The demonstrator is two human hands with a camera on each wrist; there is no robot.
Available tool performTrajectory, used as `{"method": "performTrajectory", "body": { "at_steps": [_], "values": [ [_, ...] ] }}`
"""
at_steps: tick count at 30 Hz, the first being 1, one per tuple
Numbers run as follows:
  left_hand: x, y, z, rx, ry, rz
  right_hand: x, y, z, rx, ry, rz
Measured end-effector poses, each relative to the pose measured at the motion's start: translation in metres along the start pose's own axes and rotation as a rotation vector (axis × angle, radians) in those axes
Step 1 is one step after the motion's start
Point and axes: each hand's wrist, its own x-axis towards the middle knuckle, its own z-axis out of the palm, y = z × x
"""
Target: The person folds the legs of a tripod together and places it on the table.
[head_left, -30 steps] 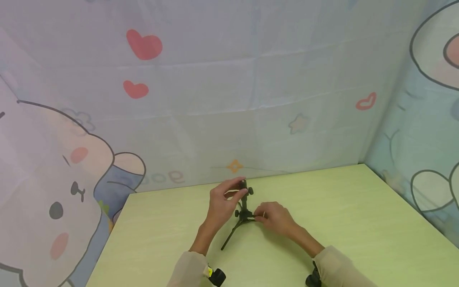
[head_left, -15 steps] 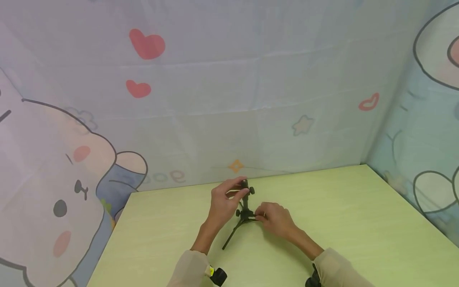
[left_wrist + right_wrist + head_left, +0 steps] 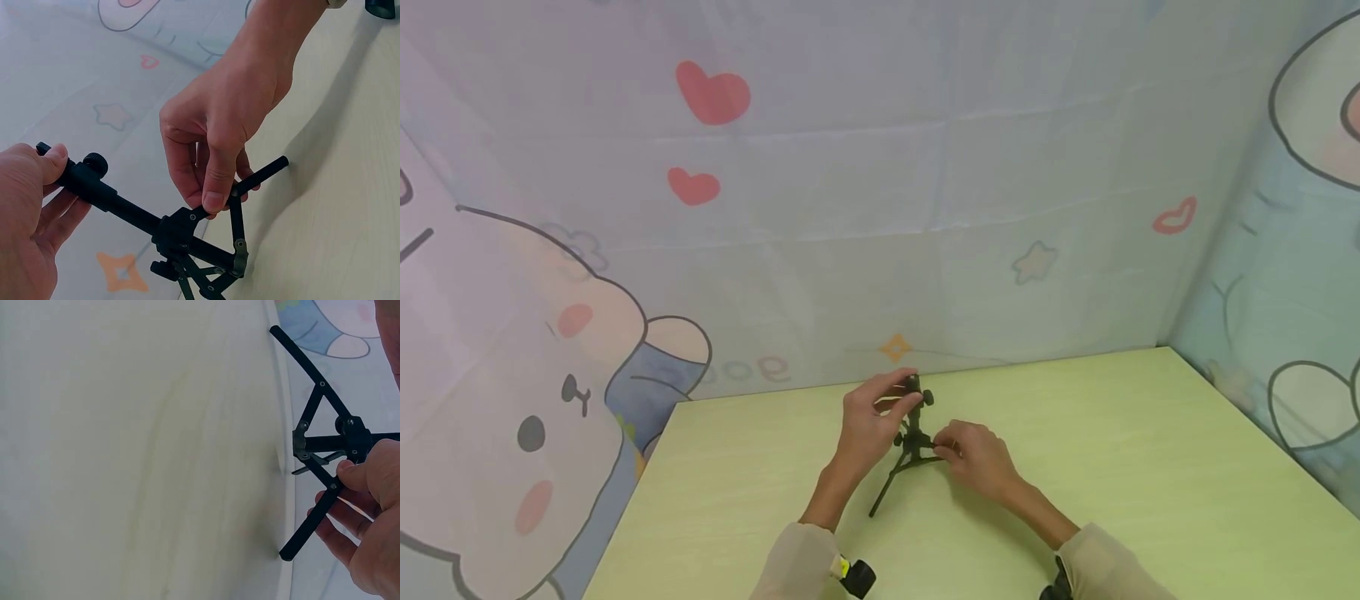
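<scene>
A small black tripod (image 3: 910,440) stands on the light green table (image 3: 1150,467), near its back edge. My left hand (image 3: 897,398) grips the top of the tripod's column, thumb and fingers curled round it beside a small knob (image 3: 95,164). My right hand (image 3: 945,450) pinches one spread leg (image 3: 256,178) between thumb and forefinger, close to the hub. In the right wrist view the tripod (image 3: 325,444) shows its legs and braces splayed out, with my right hand (image 3: 350,487) on the lower leg. Another leg (image 3: 886,493) reaches toward me on the table.
Cartoon-printed fabric walls (image 3: 925,208) close in the table at the back, left and right. Beige sleeves and black wrist-worn cameras (image 3: 855,577) sit at the bottom of the head view. Bare tabletop spreads to the right and in front.
Both hands keep their hold on the tripod. Only the view has drifted slightly; the tripod stays about where it was.
</scene>
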Motion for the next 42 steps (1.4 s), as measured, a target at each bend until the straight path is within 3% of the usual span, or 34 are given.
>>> {"method": "performTrajectory", "body": {
  "at_steps": [8, 14, 19, 23, 32, 36, 42],
  "values": [
    [0.0, -0.031, 0.003, 0.001, 0.007, -0.014, 0.0, 0.0, 0.004, 0.069, 0.067, -0.017],
    [0.0, -0.033, 0.002, -0.01, 0.01, 0.001, 0.001, 0.0, 0.01, 0.221, 0.204, -0.08],
    [0.0, -0.031, 0.003, -0.006, 0.006, -0.015, 0.0, 0.002, 0.013, 0.315, 0.25, -0.106],
    [0.0, -0.027, 0.001, 0.011, 0.006, -0.039, 0.002, 0.001, 0.008, 0.322, 0.188, -0.119],
    [-0.001, -0.022, -0.005, 0.035, -0.017, -0.012, 0.012, -0.01, -0.018, 0.155, -0.049, -0.159],
    [0.0, -0.022, -0.005, 0.059, -0.017, 0.007, 0.013, -0.014, -0.019, 0.126, -0.064, -0.139],
    [0.0, -0.021, -0.004, 0.075, -0.024, 0.0, 0.01, -0.015, -0.016, 0.121, -0.009, -0.093]
  ]
}}
